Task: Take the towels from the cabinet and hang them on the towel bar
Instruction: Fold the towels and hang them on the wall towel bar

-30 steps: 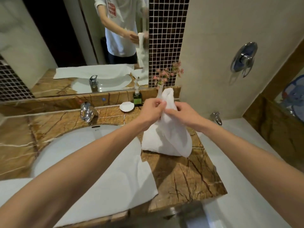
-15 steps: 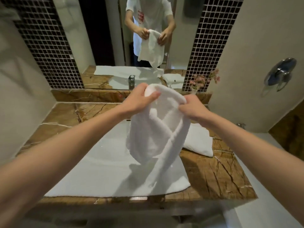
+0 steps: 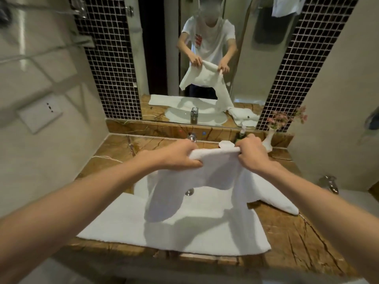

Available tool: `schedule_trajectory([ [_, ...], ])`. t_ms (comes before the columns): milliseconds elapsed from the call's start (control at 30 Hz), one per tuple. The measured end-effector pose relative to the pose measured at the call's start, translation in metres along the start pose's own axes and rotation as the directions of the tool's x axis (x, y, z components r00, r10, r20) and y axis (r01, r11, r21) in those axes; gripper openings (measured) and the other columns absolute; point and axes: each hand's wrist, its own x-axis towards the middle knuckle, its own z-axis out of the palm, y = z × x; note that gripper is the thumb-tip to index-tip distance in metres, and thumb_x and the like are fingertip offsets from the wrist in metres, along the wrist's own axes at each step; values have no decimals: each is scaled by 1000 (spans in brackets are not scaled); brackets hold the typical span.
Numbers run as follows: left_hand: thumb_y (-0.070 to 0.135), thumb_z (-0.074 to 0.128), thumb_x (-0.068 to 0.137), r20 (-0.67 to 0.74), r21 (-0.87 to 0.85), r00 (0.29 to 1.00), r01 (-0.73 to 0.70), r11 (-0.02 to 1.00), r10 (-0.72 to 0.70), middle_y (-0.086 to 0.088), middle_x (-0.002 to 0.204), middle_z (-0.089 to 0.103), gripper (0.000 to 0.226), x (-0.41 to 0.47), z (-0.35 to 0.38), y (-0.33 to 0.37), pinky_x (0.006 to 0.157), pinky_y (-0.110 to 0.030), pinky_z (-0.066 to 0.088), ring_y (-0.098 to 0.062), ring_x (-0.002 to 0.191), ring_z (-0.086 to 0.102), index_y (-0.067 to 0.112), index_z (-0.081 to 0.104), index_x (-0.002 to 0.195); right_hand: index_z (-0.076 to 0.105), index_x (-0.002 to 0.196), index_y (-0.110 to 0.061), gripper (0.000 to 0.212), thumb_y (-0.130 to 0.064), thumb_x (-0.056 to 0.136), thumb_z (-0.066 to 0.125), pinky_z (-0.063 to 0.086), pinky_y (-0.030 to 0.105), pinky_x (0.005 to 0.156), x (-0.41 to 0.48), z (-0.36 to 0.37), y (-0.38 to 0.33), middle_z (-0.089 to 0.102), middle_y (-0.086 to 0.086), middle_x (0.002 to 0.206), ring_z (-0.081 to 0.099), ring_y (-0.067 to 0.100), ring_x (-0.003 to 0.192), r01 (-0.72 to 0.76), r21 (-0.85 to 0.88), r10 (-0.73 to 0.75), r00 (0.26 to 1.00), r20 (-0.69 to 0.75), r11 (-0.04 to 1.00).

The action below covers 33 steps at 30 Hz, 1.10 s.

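Observation:
I hold a white towel point(image 3: 215, 173) stretched out above the sink. My left hand point(image 3: 180, 156) grips its top edge on the left and my right hand point(image 3: 251, 153) grips the top edge on the right. The cloth hangs down between them, and one end trails onto the counter at the right point(image 3: 274, 201). A second white towel point(image 3: 184, 230) lies flat across the front of the basin. A chrome rack point(image 3: 82, 9) is fixed high on the left wall.
The brown marble counter point(image 3: 293, 240) holds a chrome faucet point(image 3: 192, 137), a soap dish point(image 3: 226, 143), a dark bottle point(image 3: 240, 136) and a white vase of pink flowers point(image 3: 270, 138). A mirror point(image 3: 205, 58) faces me. A tub tap point(image 3: 329, 182) sits at the right.
My hands have moved apart and spread the towel's top edge out. The view has shifted left and now centres on the sink and mirror.

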Motion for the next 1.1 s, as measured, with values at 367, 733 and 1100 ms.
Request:
schedule_trajectory([
  [367,38,65,77,-133,-327,982,83,941,-133,-4,71,57,31,-17,66,33,58,-35,40,-15,65,48,7,56,78,66,62,-19,30,8,75,64,48,29,60,30,4,-43,66,4,71,59,18,71,-21,587,16,1000,14,809],
  [733,28,42,99,27,-434,990,139,890,-142,3,71,46,23,-4,51,41,56,-23,34,-7,62,41,13,50,83,69,79,6,17,20,71,63,52,28,60,38,-5,-68,65,16,77,58,15,70,87,749,-241,965,100,657],
  [1100,22,78,76,0,-382,999,40,923,-44,0,154,28,106,22,-38,-10,103,-24,27,-9,137,30,22,4,152,70,61,-9,14,0,70,76,50,28,89,33,-26,-82,66,-2,117,57,7,112,118,785,-402,898,177,608],
])
